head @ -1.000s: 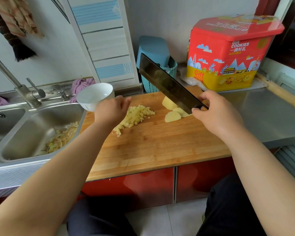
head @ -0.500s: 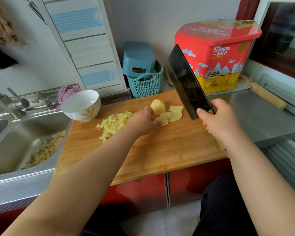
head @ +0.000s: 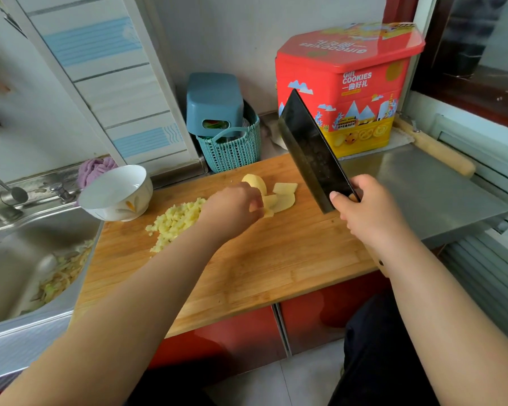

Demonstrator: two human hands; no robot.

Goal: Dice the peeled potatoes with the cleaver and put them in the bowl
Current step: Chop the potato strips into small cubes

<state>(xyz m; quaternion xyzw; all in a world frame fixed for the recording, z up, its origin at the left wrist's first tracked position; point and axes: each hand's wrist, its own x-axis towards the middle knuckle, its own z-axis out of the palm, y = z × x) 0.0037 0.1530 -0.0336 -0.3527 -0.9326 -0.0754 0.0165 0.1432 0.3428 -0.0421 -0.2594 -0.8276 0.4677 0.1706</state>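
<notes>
On the wooden cutting board (head: 264, 268) lie a pile of diced potato (head: 175, 222), several potato slices (head: 282, 197) and a larger potato piece (head: 254, 183). My left hand (head: 232, 209) reaches over the slices and pinches one at its near edge. My right hand (head: 367, 218) grips the handle of the dark cleaver (head: 313, 150), whose blade is raised above the board and points up and away. A white bowl (head: 116, 193) stands at the board's far left corner, with nothing visible in it.
A steel sink (head: 21, 268) with peelings lies left of the board, with a tap behind it. A teal basket (head: 232, 148) and a red cookie tin (head: 349, 89) stand at the back. A steel counter (head: 431, 191) with a rolling pin is on the right.
My left hand went from the diced pile to the potato slices and now pinches one. The cleaver swung from pointing left to standing more upright on the right.
</notes>
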